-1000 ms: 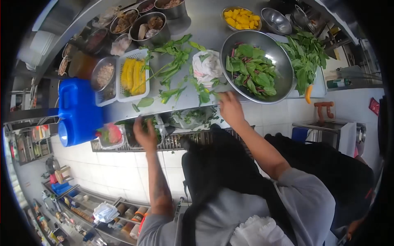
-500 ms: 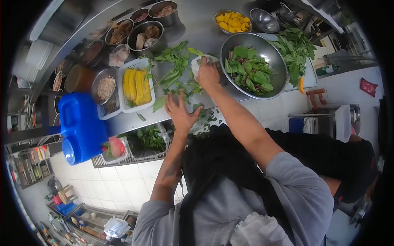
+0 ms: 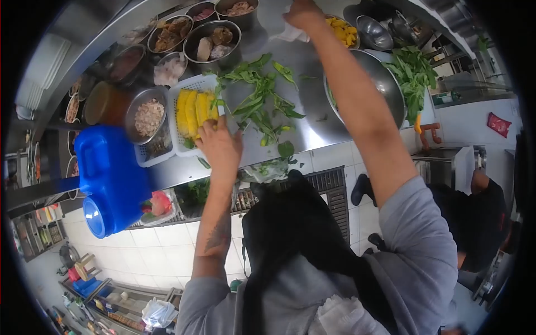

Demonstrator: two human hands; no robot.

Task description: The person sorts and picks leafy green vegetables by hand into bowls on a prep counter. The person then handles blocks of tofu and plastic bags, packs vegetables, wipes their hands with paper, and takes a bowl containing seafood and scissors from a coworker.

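Note:
My left hand (image 3: 219, 146) is at the near right corner of the white basket (image 3: 178, 146), its fingers curled over the rim beside the yellow pieces (image 3: 194, 111). My right hand (image 3: 304, 15) reaches far across the steel counter (image 3: 307, 92), closed on a white cloth (image 3: 293, 34) that lies partly under it. Loose green leafy stems (image 3: 259, 100) are spread between my two hands. My right forearm passes over the large steel bowl (image 3: 386, 84) and hides most of what is in it.
Steel pots of meat (image 3: 215, 42) stand at the back left. A blue jug (image 3: 109, 173) sits at the left edge. Yellow chunks in a bowl (image 3: 341, 32) and leafy greens (image 3: 412, 78) are at the right. Another person in dark clothes (image 3: 474, 220) is at the right.
My right hand has moved the white cloth from beside the large bowl to the far part of the counter. My left hand has shifted left to the white basket.

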